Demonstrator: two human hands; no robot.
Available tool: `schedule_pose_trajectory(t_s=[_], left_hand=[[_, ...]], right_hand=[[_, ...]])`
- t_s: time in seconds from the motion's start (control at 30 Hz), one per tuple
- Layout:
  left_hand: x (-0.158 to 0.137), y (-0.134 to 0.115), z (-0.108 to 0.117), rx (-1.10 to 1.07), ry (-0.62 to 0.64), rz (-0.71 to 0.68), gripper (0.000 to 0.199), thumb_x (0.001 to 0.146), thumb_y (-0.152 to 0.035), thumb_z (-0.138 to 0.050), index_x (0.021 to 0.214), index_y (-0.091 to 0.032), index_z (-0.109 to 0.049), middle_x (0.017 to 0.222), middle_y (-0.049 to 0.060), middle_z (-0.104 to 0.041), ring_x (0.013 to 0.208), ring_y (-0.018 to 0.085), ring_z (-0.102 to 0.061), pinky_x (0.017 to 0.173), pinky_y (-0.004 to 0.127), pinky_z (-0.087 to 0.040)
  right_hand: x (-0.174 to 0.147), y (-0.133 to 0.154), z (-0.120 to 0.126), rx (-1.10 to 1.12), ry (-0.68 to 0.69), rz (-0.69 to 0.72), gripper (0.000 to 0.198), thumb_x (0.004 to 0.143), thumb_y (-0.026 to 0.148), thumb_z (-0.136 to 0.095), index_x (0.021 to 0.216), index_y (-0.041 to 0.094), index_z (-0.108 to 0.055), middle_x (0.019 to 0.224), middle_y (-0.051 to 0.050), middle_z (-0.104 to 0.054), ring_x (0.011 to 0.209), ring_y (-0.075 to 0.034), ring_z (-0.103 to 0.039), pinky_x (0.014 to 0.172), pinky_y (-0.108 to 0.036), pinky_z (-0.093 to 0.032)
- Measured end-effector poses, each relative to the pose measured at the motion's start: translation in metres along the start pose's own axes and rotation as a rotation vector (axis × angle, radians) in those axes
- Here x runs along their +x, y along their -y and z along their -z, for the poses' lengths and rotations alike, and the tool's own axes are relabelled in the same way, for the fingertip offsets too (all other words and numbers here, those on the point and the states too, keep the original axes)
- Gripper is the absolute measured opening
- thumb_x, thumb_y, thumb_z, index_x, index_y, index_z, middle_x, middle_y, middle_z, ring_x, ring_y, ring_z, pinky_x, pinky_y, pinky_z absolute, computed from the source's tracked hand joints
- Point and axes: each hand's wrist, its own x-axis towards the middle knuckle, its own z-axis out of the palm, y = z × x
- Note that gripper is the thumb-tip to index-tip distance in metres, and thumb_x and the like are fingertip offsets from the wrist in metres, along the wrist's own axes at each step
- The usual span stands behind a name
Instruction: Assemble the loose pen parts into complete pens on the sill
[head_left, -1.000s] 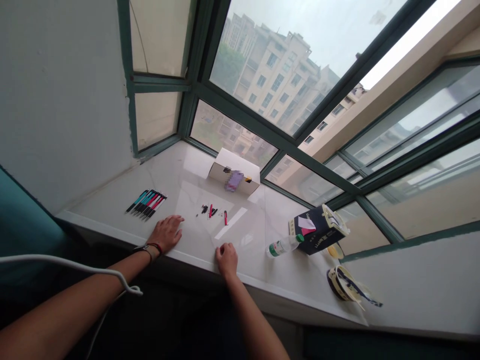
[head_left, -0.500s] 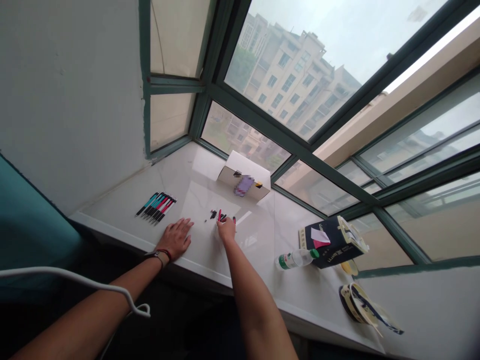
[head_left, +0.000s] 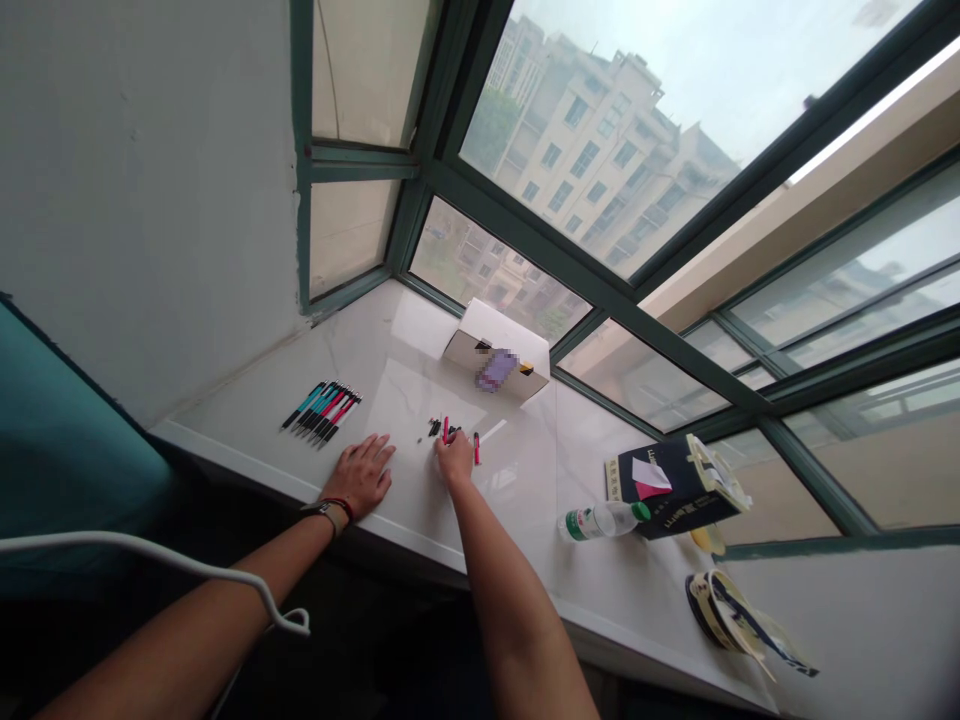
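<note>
My left hand (head_left: 360,476) lies flat on the white tabletop (head_left: 285,470), fingers stretched, holding nothing. Just beyond it a row of several pens (head_left: 324,408) in turquoise, black and red lies side by side, tips toward me. Around a slim red pen part (head_left: 446,428), the fingers of my right hand (head_left: 456,460) are closed; its lower end is hidden by the hand. Small black pen parts (head_left: 434,427) lie loose to the left of those fingers, others partly behind them. Another red pen part (head_left: 476,450) rests close by on the right.
A white box (head_left: 499,350) with a blurred purple patch stands by the window. To the right are a lying plastic bottle (head_left: 600,520) with a green cap, a dark blue carton (head_left: 667,490) and a cap-like round item (head_left: 709,610). A white cable (head_left: 187,565) hangs at lower left.
The view has shifted slightly, so everything appears a little to the right. The red part beside my right hand now shows more fully. My left hand stays on the tabletop.
</note>
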Motion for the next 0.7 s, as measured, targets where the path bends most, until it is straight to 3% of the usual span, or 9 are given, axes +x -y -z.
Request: schedule_pose_trajectory(t_s=[0.1, 0.17, 0.4, 0.7], left_hand=[[0.0, 0.0, 0.0, 0.0, -0.006, -0.006, 0.044, 0.088, -0.028, -0.045, 0.129, -0.023, -0.059, 0.148, 0.011, -0.05, 0.139, 0.031, -0.041, 0.107, 0.05, -0.033], [0.0, 0.0, 0.0, -0.005, -0.01, -0.004, 0.044, 0.087, -0.028, -0.046, 0.129, -0.023, -0.06, 0.148, 0.012, -0.05, 0.139, 0.031, -0.041, 0.106, 0.05, -0.033], [0.0, -0.001, 0.001, 0.002, -0.007, 0.008, 0.043, 0.087, -0.028, -0.046, 0.128, -0.026, -0.06, 0.149, 0.009, -0.05, 0.14, 0.03, -0.04, 0.108, 0.05, -0.033], [0.0, -0.004, 0.005, -0.003, 0.005, 0.026, 0.044, 0.087, -0.028, -0.046, 0.128, -0.022, -0.061, 0.15, 0.011, -0.049, 0.14, 0.029, -0.039, 0.109, 0.047, -0.031]], right_hand=[[0.0, 0.005, 0.002, -0.067, -0.017, 0.197, 0.026, 0.087, 0.028, -0.061, 0.113, 0.02, -0.062, 0.111, -0.009, -0.069, 0.1, -0.023, -0.064, 0.085, -0.031, -0.045], [0.006, 0.01, 0.004, -0.098, 0.014, 0.235, 0.035, 0.087, 0.028, -0.064, 0.12, 0.021, -0.06, 0.116, -0.009, -0.068, 0.105, -0.023, -0.063, 0.088, -0.031, -0.045], [0.035, 0.026, 0.014, -0.21, 0.184, 0.216, 0.057, 0.078, 0.034, -0.078, 0.13, 0.022, -0.058, 0.123, -0.012, -0.067, 0.113, -0.027, -0.063, 0.087, -0.033, -0.046], [0.049, 0.027, 0.017, -0.295, 0.31, 0.16, 0.047, 0.073, 0.038, -0.081, 0.116, 0.026, -0.066, 0.119, -0.009, -0.069, 0.106, -0.025, -0.066, 0.076, -0.027, -0.046]])
